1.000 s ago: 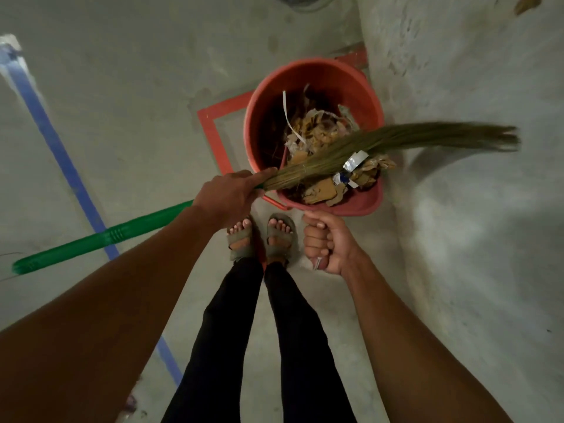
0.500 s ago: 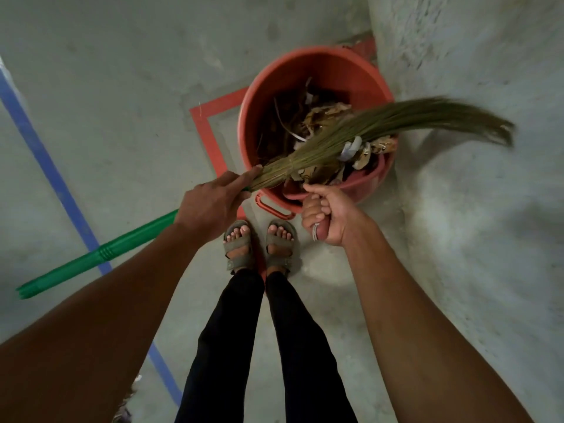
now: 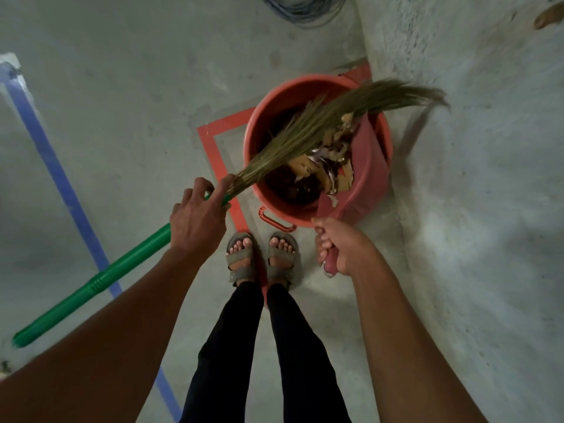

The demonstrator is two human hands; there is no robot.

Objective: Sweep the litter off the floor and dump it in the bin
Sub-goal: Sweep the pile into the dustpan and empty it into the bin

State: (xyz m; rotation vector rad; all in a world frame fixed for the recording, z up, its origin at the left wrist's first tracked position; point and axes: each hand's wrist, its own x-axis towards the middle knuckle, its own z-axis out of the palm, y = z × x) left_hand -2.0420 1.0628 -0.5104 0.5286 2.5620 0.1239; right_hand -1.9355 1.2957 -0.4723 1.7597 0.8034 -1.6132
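One bin (image 3: 268, 117), one broom (image 3: 305, 129), one dustpan (image 3: 370, 166)

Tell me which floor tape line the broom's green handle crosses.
The blue tape line at left: the green plastic broom handle lies across it. The red tape outline frames the red plastic bin instead.

This looks like a bare utility or industrial space, such as a warehouse or workshop floor, rather than a home. The floor (image 3: 128, 123) is raw grey concrete, and a rough, unpainted wall (image 3: 488, 148) rises on the right. Blue tape (image 3: 58, 175) runs in a long line on the left, and red tape (image 3: 213, 148) marks out a box around the red bin (image 3: 259, 129). A coil of cable (image 3: 302, 10) lies on the far floor.
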